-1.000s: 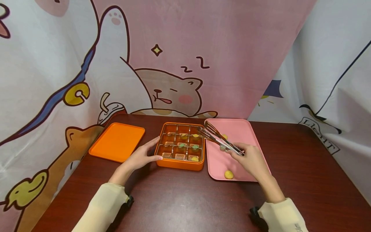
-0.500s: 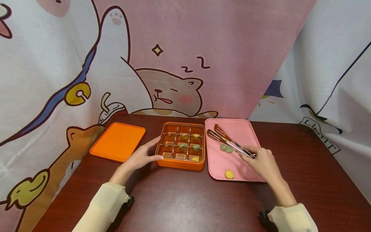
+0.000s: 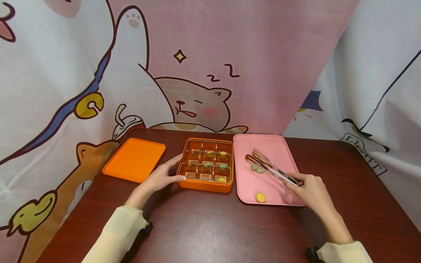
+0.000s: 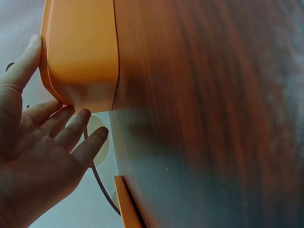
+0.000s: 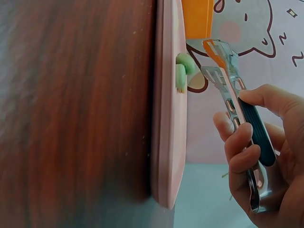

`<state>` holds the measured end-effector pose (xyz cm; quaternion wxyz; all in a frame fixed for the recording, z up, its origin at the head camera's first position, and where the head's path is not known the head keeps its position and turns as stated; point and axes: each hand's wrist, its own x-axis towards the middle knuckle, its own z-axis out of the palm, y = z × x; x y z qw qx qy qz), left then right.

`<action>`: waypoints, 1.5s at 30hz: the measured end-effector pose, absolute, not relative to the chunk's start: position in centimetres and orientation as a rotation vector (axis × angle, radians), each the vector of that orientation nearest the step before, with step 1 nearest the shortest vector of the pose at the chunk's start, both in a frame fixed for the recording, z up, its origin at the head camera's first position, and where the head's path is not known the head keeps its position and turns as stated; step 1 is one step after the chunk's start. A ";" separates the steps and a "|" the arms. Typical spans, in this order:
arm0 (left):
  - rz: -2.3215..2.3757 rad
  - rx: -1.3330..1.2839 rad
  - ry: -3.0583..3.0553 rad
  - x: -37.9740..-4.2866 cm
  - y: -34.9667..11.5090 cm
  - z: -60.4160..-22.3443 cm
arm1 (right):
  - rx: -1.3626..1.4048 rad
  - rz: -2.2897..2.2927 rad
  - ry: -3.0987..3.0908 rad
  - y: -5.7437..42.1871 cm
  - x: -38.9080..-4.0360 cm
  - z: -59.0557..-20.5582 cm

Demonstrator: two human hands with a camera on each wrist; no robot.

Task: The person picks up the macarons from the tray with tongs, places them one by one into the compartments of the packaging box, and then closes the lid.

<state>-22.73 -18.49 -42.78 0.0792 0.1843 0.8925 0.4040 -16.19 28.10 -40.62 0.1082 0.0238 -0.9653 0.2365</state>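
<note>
In my right hand (image 3: pixel 310 191) I grip metal tongs (image 5: pixel 232 90) with dark handle pads, over the pink tray (image 3: pixel 245 188). No piece shows between the tong tips in the right wrist view. Two green cookie-like pieces (image 3: pixel 257 169) lie on the tray below the tongs, and a round yellow one (image 3: pixel 260 197) near its front edge. My left hand (image 3: pixel 161 178) rests against the left side of an orange box (image 3: pixel 205 185), thumb at the rim, fingers loosely extended. The box's clear insert has square compartments; several hold yellow pieces (image 3: pixel 222 179) or green pieces (image 3: pixel 223 166).
A flat orange lid-like tray (image 3: pixel 135 160) lies left of the box on the dark wooden table (image 3: pixel 204 226). A cartoon-print curtain (image 3: pixel 256 73) hangs behind the table and on both sides.
My right hand and the tongs have moved right and towards me, from the box's right edge to above the pink tray, uncovering the green pieces. My left hand stays at the box.
</note>
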 end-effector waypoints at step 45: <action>1.197 0.538 2.687 -22.7 -18.4 -42.8 | 0.062 0.680 -2.836 28.7 -15.3 -40.8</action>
